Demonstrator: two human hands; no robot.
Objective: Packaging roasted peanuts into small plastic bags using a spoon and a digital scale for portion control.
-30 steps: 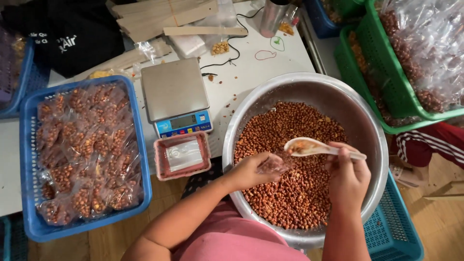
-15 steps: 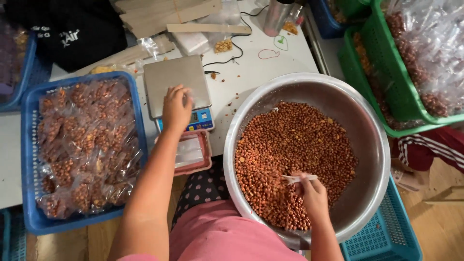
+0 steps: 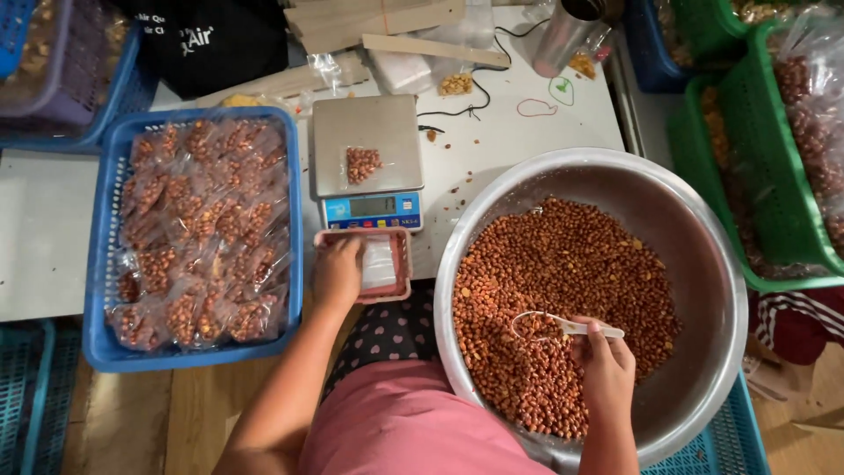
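A big steel bowl (image 3: 703,220) full of brown roasted peanuts (image 3: 563,290) sits in front of me on the right. My right hand (image 3: 605,368) grips a white plastic spoon (image 3: 563,325) whose scoop lies in the peanuts. My left hand (image 3: 338,268) rests on the left side of a small pink tray (image 3: 400,264) that holds flat clear bags (image 3: 380,261); whether its fingers hold a bag is hidden. Just beyond the tray stands a digital scale (image 3: 367,145) with one small clear bag of peanuts (image 3: 361,164) lying on its platform.
A blue basket (image 3: 104,264) of filled peanut bags lies to the left. Green baskets (image 3: 747,202) with more bags stand at the right. Wooden slats (image 3: 378,22), a metal cup (image 3: 567,35), a black cloth (image 3: 211,40) and a cable lie at the back of the white table (image 3: 519,123).
My left hand has left the scale, where a small bag of peanuts now lies, and moved down to the pink tray. My right hand stays in the bowl with the spoon.
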